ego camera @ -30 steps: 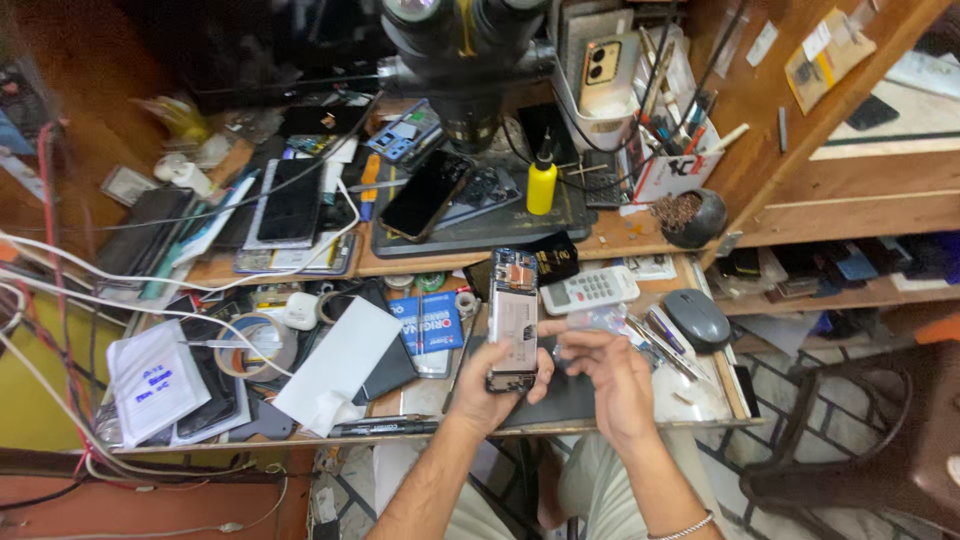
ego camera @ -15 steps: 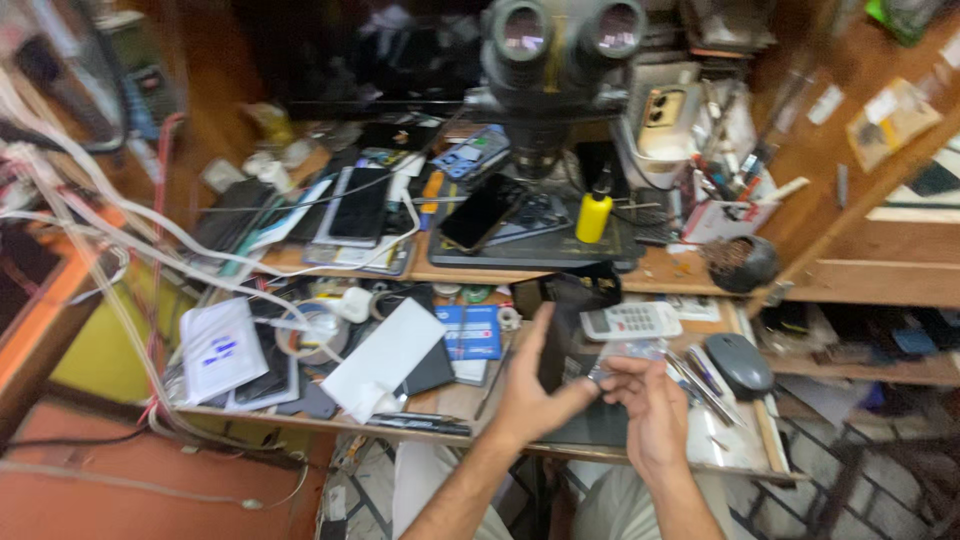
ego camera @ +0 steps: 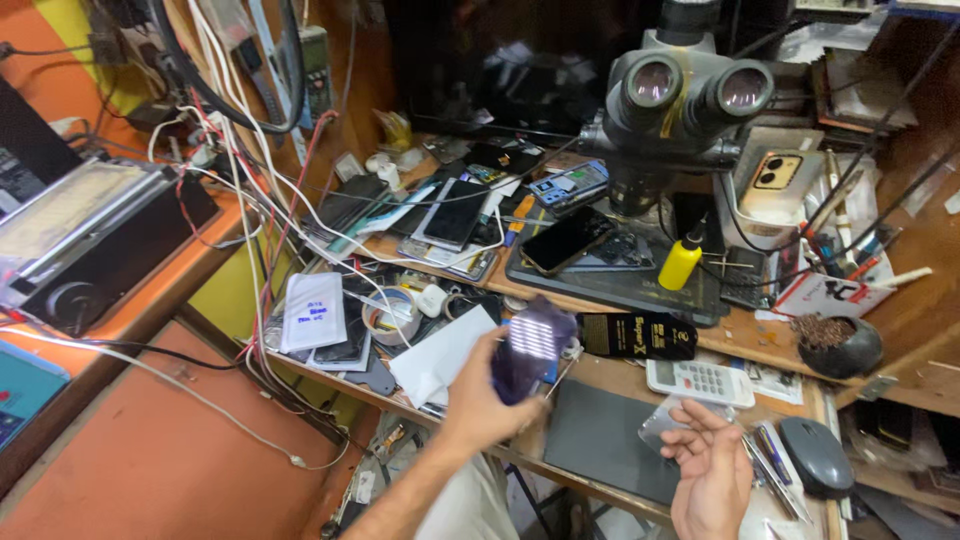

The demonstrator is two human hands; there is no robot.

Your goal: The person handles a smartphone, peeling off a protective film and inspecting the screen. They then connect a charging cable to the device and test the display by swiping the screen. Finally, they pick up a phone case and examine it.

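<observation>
My left hand point(ego camera: 478, 398) grips a dark phone point(ego camera: 529, 350), blurred and reflecting light, above the front edge of the cluttered wooden workbench point(ego camera: 760, 335). My right hand point(ego camera: 712, 470) is lower right, fingers curled around a thin clear plastic film point(ego camera: 668, 422). A dark mat point(ego camera: 600, 438) lies on the bench between the two hands. A white calculator point(ego camera: 698, 381) lies just beyond my right hand.
A stereo microscope point(ego camera: 685, 105) stands at the back over a tray with a phone point(ego camera: 565, 240) and a yellow bottle point(ego camera: 680, 262). Several phones, a tape roll point(ego camera: 392, 315), white packets, a grey mouse point(ego camera: 817, 455), a dark bowl point(ego camera: 838, 345) and hanging cables crowd the bench. A metal box point(ego camera: 90, 235) sits left.
The view has swung left and closer. My left hand has carried the phone leftward, away from my right hand, which has dropped lower with the clear film.
</observation>
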